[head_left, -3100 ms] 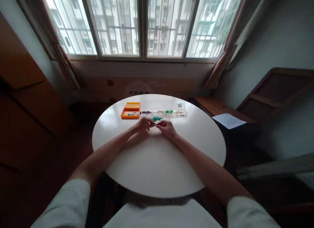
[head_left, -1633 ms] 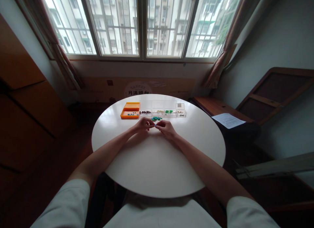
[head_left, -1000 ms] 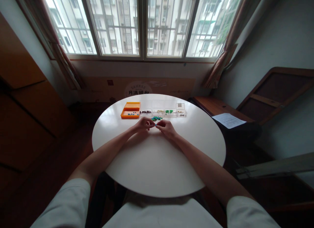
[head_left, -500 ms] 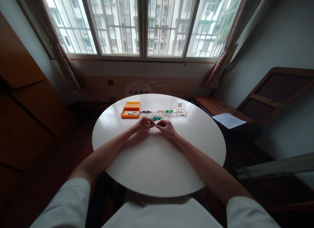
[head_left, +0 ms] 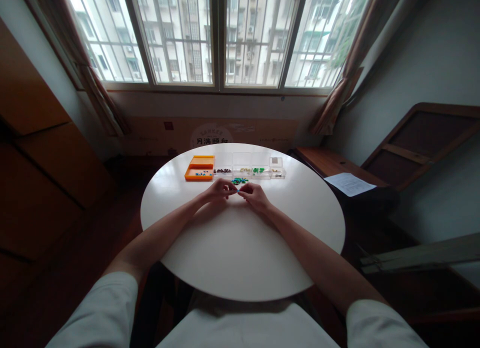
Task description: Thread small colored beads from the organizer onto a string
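Both my hands rest on a round white table (head_left: 240, 248), fingertips nearly meeting. My left hand (head_left: 219, 189) is closed in a pinch, and my right hand (head_left: 254, 194) is pinched too. Between the fingertips sits a tiny blue-green bead (head_left: 238, 191); any thread is too fine to see. Just beyond the hands lies a small heap of teal beads (head_left: 239, 181). Behind it stands an orange tray (head_left: 200, 169) with a few blue beads, and a clear compartment box (head_left: 249, 169) with dark, pale and green beads.
A window with bars fills the wall behind the table. A dark side table (head_left: 333, 163) at the right carries a white sheet of paper (head_left: 349, 183). A wooden frame (head_left: 423, 138) leans on the right wall. Brown cabinets (head_left: 41, 153) line the left.
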Tool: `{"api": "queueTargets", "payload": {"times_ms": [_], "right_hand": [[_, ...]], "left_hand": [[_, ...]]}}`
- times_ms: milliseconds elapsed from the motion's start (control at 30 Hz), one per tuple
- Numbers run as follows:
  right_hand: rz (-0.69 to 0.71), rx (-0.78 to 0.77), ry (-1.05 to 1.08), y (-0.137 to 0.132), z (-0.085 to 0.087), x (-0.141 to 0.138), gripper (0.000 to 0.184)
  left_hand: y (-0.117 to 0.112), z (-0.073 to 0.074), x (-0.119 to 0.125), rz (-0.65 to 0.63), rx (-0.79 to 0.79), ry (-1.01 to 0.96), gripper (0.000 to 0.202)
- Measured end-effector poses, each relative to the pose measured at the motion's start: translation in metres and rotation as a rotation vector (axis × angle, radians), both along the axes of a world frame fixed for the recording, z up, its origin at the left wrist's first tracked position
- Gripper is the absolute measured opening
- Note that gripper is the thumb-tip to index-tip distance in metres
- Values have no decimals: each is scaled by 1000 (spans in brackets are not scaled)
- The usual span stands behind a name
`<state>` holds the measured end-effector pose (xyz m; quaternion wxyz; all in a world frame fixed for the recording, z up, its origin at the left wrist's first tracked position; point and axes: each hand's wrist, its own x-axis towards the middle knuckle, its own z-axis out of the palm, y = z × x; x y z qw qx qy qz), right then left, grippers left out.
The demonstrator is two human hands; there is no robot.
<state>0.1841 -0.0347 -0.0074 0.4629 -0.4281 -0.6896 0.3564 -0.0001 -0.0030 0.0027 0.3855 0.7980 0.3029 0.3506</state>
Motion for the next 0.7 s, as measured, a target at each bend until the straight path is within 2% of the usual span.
{"api": "queueTargets", "payload": {"times_ms": [400,700], "right_hand": [[2,-8,37,-3,5,-2,25],[7,-67,103,1,1,0,29]], "left_hand": [[-1,-1,0,-9,-12,-23,36],[2,-1,-2,-47,-13,-68,34]]}}
